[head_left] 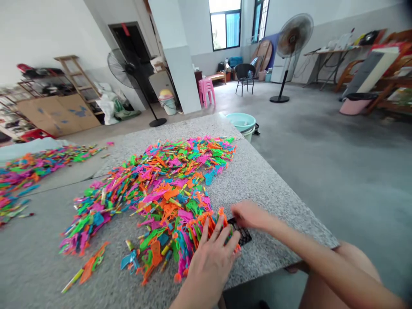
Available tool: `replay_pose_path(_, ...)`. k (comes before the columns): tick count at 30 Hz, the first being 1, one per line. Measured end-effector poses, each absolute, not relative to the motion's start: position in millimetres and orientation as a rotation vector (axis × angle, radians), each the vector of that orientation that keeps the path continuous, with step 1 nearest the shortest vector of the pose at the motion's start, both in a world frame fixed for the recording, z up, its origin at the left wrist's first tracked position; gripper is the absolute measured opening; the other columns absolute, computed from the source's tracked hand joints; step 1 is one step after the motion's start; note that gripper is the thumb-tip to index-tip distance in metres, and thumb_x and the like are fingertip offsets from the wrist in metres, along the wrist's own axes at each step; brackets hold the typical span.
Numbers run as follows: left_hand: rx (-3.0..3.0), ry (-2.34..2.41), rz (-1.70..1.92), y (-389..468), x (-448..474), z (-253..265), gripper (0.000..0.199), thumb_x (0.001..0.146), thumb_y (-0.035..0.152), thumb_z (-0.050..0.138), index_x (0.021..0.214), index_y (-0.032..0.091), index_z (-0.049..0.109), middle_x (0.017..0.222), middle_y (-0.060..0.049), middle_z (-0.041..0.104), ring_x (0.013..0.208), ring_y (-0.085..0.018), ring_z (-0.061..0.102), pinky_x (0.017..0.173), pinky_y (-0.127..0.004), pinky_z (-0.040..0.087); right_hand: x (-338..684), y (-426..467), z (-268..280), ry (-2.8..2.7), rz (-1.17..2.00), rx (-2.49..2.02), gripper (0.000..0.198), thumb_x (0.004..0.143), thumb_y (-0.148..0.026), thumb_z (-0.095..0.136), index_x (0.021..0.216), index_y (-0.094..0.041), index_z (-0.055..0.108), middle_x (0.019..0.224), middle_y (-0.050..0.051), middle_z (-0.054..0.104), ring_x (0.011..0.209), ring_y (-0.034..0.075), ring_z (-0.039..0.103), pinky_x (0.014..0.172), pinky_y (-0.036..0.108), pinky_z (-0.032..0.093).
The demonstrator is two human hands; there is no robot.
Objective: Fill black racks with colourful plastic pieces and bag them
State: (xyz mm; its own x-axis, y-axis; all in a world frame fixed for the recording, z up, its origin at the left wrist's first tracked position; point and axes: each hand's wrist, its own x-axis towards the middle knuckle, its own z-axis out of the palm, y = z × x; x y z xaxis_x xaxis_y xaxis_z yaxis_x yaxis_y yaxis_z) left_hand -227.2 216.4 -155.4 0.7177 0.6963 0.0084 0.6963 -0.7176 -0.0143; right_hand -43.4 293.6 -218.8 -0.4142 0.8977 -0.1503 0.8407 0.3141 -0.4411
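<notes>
My left hand [214, 253] lies with its fingers spread over a tight row of small plastic toy guns [185, 240] in orange, green, blue and pink. Several toys stand side by side under and beside the fingers. To its right, my right hand [251, 214] is blurred and curled downward over a black plastic grid [245, 236]. Its fingertips are hidden, so what they hold does not show. The grid lies against the right end of the toy row. Close by on the left spreads a large loose pile of similar toys [161, 189].
A second toy pile [41, 165] lies farther left on the grey speckled stone table [257, 180]. Beyond the table's right edge stands a light-green basin [241, 120]. Two standing fans [291, 38], pink stools [206, 90] and a black chair [244, 75] are farther back.
</notes>
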Motion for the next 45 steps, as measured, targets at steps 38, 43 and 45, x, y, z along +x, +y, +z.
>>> replay_pose_path(38, -3.007, -0.961, -0.061, 204, -245, -140, 0.040, 0.099, 0.027, 0.049, 0.139, 0.029, 0.051, 0.136, -0.003, 0.061, 0.142, -0.025, 0.039, 0.117, -0.053, 0.032, -3, 281, -265, -1.697, 0.953, -1.383, 0.016, 0.068, -0.010, 0.061, 0.083, -0.016, 0.062, 0.076, 0.001, 0.067, 0.068, 0.014, 0.062, 0.064, 0.022, 0.046)
replay_pose_path(43, -2.986, -0.975, -0.009, 205, -246, -141, 0.041, 0.099, 0.026, 0.048, 0.140, 0.030, 0.049, 0.141, 0.000, 0.057, 0.142, -0.027, 0.037, 0.115, -0.054, 0.034, -40, 258, -271, -1.591, 1.112, -1.176, 0.018, 0.075, -0.016, 0.063, 0.092, -0.018, 0.060, 0.083, 0.002, 0.070, 0.074, 0.015, 0.066, 0.070, 0.025, 0.049)
replay_pose_path(45, -2.987, -0.955, -0.006, 205, -247, -140, 0.042, 0.099, 0.025, 0.047, 0.141, 0.030, 0.048, 0.141, 0.000, 0.057, 0.142, -0.028, 0.038, 0.113, -0.055, 0.036, -53, 258, -272, -1.667, 1.099, -1.156, 0.020, 0.076, -0.017, 0.064, 0.095, -0.018, 0.060, 0.084, 0.002, 0.071, 0.076, 0.015, 0.068, 0.071, 0.025, 0.049)
